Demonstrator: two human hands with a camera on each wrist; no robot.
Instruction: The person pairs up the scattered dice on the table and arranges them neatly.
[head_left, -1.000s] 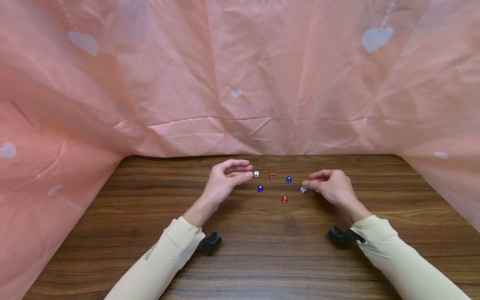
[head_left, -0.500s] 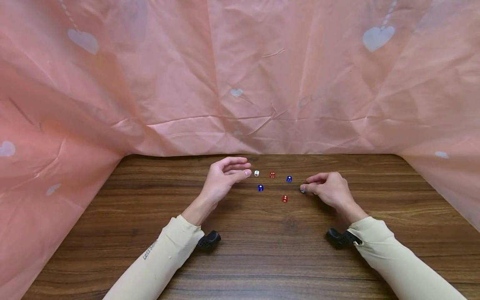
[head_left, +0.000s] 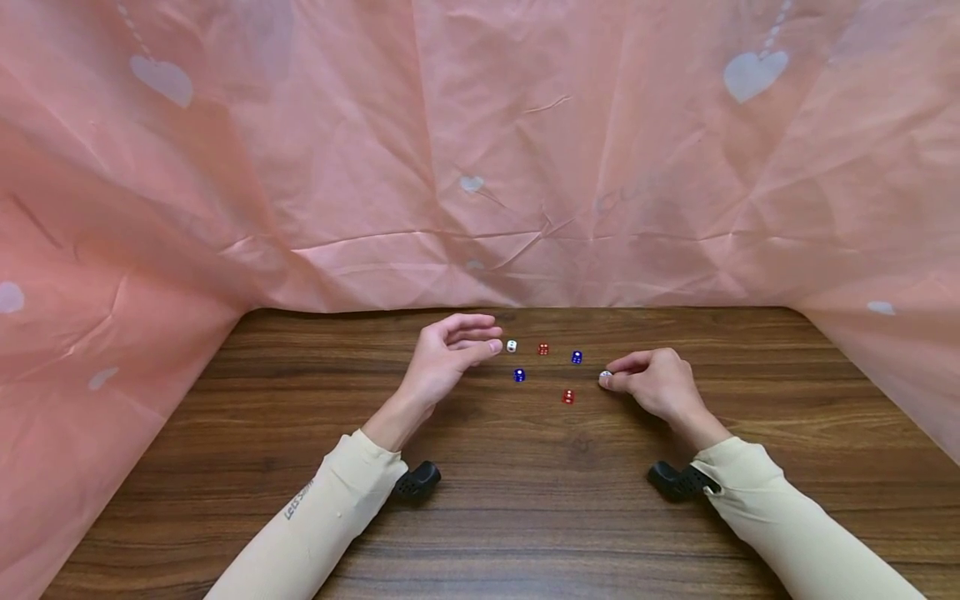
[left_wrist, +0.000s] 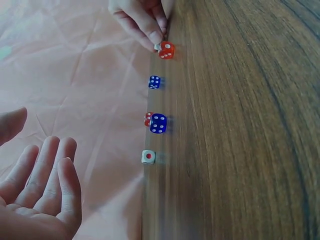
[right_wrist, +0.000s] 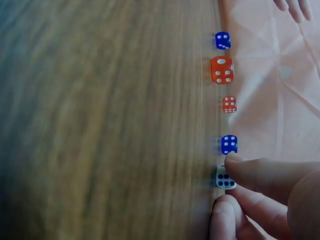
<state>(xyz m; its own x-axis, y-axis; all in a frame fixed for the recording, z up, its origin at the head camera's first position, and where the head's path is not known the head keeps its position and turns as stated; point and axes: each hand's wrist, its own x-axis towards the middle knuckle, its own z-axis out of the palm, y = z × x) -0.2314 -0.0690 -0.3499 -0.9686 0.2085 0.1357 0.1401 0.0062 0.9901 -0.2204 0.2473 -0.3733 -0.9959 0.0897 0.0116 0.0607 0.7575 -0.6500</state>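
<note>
A white die with blue pips [right_wrist: 226, 178] is pinched between the thumb and fingers of my right hand [head_left: 666, 385], at the right end of a loose group of dice on the table. My left hand [head_left: 444, 362] hovers at the group's left with relaxed fingers and holds nothing. Just off its fingertips sits another white die [head_left: 512, 346]. Between the hands lie a far red die [head_left: 543, 349], a right blue die [head_left: 577, 357], a left blue die [head_left: 519, 376] and a near red die [head_left: 568, 397].
The brown wood-grain table [head_left: 525, 517] spreads under both arms. A pink curtain [head_left: 480, 150] with pale hearts hangs along the back and sides. Black wrist mounts [head_left: 420, 482] stick out from both cream sleeves [head_left: 322, 508].
My right fingers closed on the white die with blue pips, hid most of it, and now show a different face of it. The left hand shifted slightly away; the other dice stayed put.
</note>
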